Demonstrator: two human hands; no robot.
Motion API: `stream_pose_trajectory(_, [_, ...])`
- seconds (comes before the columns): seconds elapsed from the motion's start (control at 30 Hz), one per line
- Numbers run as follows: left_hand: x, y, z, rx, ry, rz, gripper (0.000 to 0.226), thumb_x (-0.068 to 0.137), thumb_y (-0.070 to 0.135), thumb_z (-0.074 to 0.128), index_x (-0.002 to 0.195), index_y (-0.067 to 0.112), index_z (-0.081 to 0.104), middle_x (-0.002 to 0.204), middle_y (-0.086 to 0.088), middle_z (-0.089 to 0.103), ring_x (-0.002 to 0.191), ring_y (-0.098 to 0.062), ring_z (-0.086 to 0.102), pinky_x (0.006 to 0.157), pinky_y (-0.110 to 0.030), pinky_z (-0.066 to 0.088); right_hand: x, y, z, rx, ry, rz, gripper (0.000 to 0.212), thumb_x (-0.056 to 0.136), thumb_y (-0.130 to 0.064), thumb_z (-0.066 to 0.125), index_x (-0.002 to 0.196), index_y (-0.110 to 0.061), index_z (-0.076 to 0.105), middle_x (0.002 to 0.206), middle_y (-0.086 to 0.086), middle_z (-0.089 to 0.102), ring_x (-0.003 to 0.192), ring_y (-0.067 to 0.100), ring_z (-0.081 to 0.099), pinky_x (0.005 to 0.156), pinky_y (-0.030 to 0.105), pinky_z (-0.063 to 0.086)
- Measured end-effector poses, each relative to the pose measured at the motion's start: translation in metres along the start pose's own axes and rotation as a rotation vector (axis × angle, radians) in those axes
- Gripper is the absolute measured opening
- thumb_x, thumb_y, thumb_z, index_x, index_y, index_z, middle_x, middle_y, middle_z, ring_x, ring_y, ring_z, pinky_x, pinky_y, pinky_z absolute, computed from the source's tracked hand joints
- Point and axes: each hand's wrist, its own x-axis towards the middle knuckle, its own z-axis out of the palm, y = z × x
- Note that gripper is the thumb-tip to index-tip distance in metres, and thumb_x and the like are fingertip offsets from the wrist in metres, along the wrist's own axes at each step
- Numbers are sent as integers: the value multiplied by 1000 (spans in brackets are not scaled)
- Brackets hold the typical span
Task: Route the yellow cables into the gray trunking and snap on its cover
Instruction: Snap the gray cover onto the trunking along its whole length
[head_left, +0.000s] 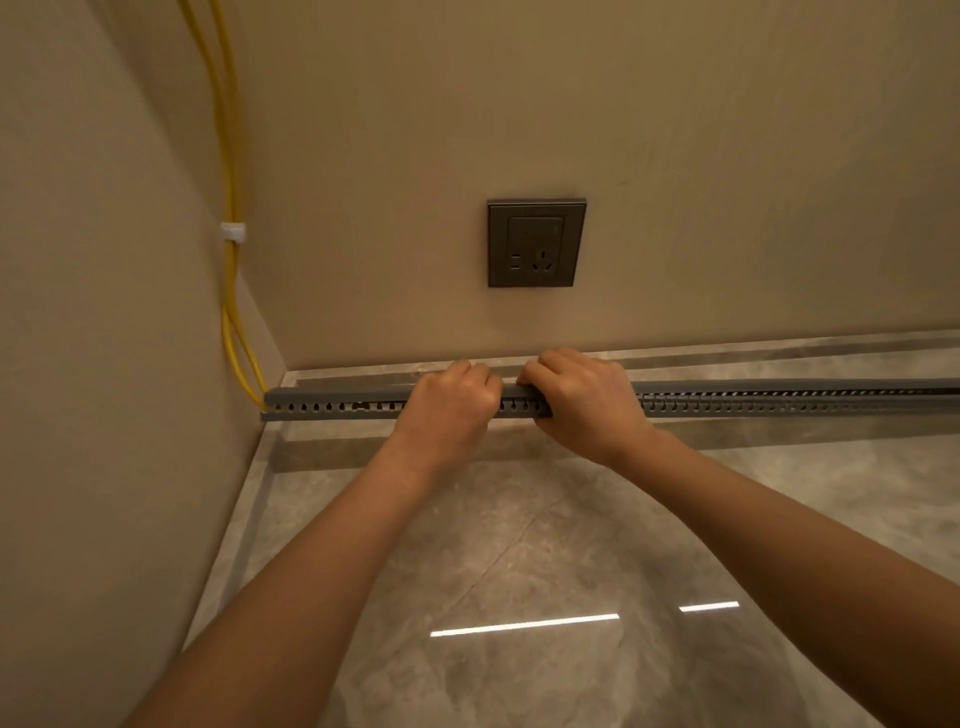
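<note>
The gray slotted trunking (332, 406) lies along the foot of the back wall, from the left corner out past the right edge. Yellow cables (228, 156) run down the corner and enter its left end. A gray cover (753, 387) sits on top of the trunking; to the right of my hands it looks slightly raised. My left hand (447, 402) and my right hand (587, 402) are side by side on the middle of the trunking, fingers curled over the cover's top and far edge. The cables inside are hidden.
A dark wall socket (536, 242) sits on the back wall above my hands. A white clip (233, 232) holds the cables in the corner. A glossy gray tiled floor (519, 571) spreads below, with a skirting strip (779, 345) behind the trunking.
</note>
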Motion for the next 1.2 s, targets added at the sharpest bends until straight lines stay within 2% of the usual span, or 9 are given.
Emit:
stream_pose_trajectory(0.1, [-3,-1,1,19,-30,31,26,44,-1,81,62,8,64,55,-6,59,48,-21,57,36,-25,41,0,2,1,20,-70,23,23,62,-13,78,81,-13,65,70,4,62,63,25,59,44,24,36])
stream_pose_trajectory(0.2, [-6,0,1,8,-28,34,27,43,-1,81,60,9,63,53,-5,58,46,-21,56,36,-24,39,1,3,4,52,-118,40,16,65,-12,75,79,-13,66,68,4,63,61,25,59,44,29,43])
stream_pose_trajectory(0.37, [-9,4,1,28,-51,24,26,46,4,82,62,10,62,54,-4,59,47,-19,57,36,-22,37,-1,0,8,68,-134,41,16,65,-10,75,77,-12,65,66,4,62,57,25,57,44,33,47])
stream_pose_trajectory(0.57, [-14,8,2,2,-78,-76,13,70,5,69,80,11,62,72,-5,66,63,-21,61,48,-28,37,0,0,6,61,-124,12,17,63,-7,74,76,-10,63,66,6,61,55,26,56,45,30,41])
stream_pose_trajectory(0.63, [-14,8,1,15,-112,-80,18,67,5,72,80,12,61,71,-4,65,61,-19,61,48,-27,37,0,1,4,72,-128,0,17,64,-6,73,77,-9,63,67,8,62,56,27,56,47,29,39])
stream_pose_trajectory(0.73, [-11,7,1,4,-105,-51,32,49,-2,80,70,11,60,58,-3,61,46,-18,56,42,-25,39,0,3,1,84,-134,-25,18,63,-5,73,78,-8,63,67,8,62,55,28,56,48,27,36])
stream_pose_trajectory(0.97, [-13,7,5,-73,-93,-57,27,59,-9,72,76,7,60,64,-8,64,53,-23,59,49,-30,44,-7,7,-2,109,-108,-68,23,63,-9,78,84,-8,67,69,7,64,59,27,59,44,30,46])
stream_pose_trajectory(1.1, [-14,7,6,-87,-73,-59,30,53,-7,77,74,9,63,60,-4,63,48,-21,59,45,-27,44,-21,11,-5,115,-79,-40,40,59,-21,86,93,-10,68,81,4,68,73,24,63,51,31,50])
stream_pose_trajectory(1.2, [-16,8,6,-87,-67,-51,33,48,-5,80,72,10,63,56,-2,62,44,-19,57,41,-25,43,-30,18,-9,109,-51,-11,41,60,-27,86,94,-11,68,84,4,67,77,24,62,56,33,52])
